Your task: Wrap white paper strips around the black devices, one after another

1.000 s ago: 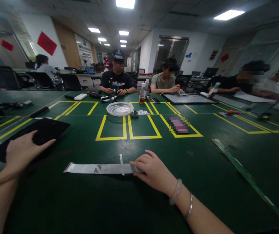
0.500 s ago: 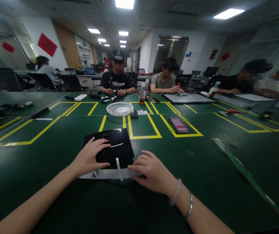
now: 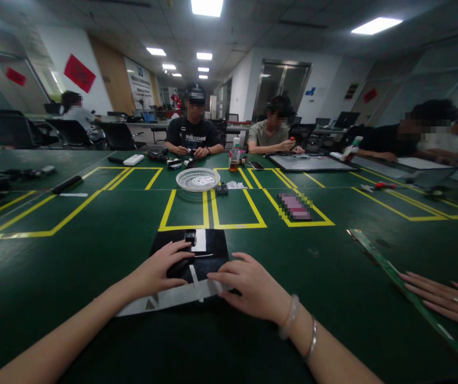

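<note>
A glossy black flat panel lies on the table in front of me, a bright white patch on its far part. Along its near edge runs a pale, striped flat strip, crossed by a short white tape-like piece. My left hand rests over the panel's left part with fingers spread, the thumb toward the strip. At the panel's near right corner, my right hand has thumb and index finger closed on the strip's right end; the exact contact is partly hidden.
Beyond the panel stand a white basket and a drink bottle. A pixelated phone-like thing lies inside yellow tape. On the right, another person's hand touches a long green strip. Co-workers sit across the table.
The panel has shifted toward me and slightly right, its strip now tilted with the left end nearer. My left hand moved with it. Another person's hand has appeared at the right.
</note>
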`<state>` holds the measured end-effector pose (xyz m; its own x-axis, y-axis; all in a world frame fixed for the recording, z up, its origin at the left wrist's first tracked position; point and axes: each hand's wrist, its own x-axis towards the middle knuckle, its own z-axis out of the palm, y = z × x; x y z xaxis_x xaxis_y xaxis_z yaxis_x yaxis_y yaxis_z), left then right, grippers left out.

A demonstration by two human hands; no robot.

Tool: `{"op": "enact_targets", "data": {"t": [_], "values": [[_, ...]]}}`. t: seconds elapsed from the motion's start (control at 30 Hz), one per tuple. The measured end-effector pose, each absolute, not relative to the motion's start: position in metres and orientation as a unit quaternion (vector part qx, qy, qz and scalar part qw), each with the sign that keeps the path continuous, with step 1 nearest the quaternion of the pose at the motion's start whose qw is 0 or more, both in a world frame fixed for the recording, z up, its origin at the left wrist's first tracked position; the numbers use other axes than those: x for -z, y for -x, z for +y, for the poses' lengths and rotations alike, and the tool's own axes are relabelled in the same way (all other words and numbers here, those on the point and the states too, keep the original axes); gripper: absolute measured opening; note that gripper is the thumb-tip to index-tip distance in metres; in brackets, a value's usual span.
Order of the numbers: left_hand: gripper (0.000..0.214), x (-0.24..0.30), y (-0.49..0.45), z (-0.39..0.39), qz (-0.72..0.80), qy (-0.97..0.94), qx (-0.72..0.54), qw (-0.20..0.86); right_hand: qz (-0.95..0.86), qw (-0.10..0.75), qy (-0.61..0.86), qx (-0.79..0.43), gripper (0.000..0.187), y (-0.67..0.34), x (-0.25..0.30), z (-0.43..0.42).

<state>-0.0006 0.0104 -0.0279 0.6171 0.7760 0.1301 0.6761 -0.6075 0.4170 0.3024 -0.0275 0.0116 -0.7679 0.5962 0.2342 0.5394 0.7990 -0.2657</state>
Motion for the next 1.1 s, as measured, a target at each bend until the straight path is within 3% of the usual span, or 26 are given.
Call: {"op": "enact_targets", "data": {"t": [0.13, 0.37, 0.7, 0.97, 1.1], "values": [[0.032, 0.014, 0.009, 0.008, 0.442, -0.864, -0.166, 0.177, -0.932, 0.145, 0.327, -0.056, 0.036, -0.304, -0.015, -0.027], [0.031, -0.001, 0.007, 0.002, 0.422, -0.890, -0.094, 0.148, -0.919, 0.104, 0.381, 0.008, 0.037, -0.306, -0.011, -0.024], [0.028, 0.010, 0.004, 0.003, 0.362, -0.923, -0.097, 0.085, -0.919, 0.067, 0.388, 0.030, 0.058, -0.305, -0.002, -0.024], [0.029, 0.008, -0.001, 0.001, 0.339, -0.936, -0.090, 0.037, -0.907, 0.088, 0.411, 0.018, 0.037, -0.297, -0.009, -0.034], [0.026, 0.009, -0.002, 0.001, 0.342, -0.934, -0.098, 0.037, -0.906, 0.090, 0.413, 0.010, 0.035, -0.296, -0.009, -0.035]]}}
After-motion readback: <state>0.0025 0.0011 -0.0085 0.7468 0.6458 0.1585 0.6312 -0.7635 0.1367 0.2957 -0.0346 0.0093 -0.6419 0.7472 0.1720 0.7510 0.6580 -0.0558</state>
